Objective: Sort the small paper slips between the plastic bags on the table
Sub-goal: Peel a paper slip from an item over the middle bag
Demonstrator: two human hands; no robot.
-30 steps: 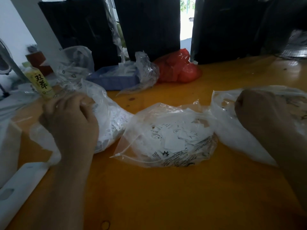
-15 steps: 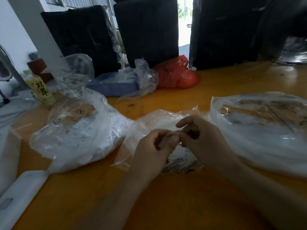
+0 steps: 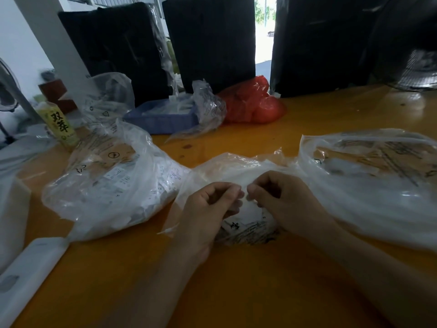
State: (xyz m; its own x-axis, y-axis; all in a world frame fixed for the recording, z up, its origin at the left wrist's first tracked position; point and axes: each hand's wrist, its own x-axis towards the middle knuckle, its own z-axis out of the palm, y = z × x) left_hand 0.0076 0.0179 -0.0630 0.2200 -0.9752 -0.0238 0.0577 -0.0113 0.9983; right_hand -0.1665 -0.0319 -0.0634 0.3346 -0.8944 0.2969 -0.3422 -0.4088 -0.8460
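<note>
left hand (image 3: 208, 209): fingers curled, thumb meeting fingertips over the middle bag (image 3: 236, 169). It looks like a pinch on something small; what it is I cannot tell.
right hand (image 3: 281, 200): same posture, fingers curled in, tips almost touching the left hand's. Probably pinching a slip, but no slip is clearly visible between the fingers.
slips: mostly inside the bags. White pieces with black print show through the middle bag just below the hands, and more through the left bag (image 3: 106, 181).
bags: three clear ones in a row on the near tabletop (image 3: 236, 292). Left bag is full, middle bag is under the hands, right bag (image 3: 369, 185) lies flatter with printed sheets inside.
far side: blue tray (image 3: 160, 119), red bag (image 3: 253, 102) and a yellow bottle (image 3: 61, 126) at far left, all well apart from the hands.
step: judging by the pose, separating or reading a slip picked from the middle bag.
next: decide the slip's class, then carry it to the left or right bag; that needs a bag mouth open and one hand free.
risk: slips are light and thin, so they may stick together or to the plastic.
</note>
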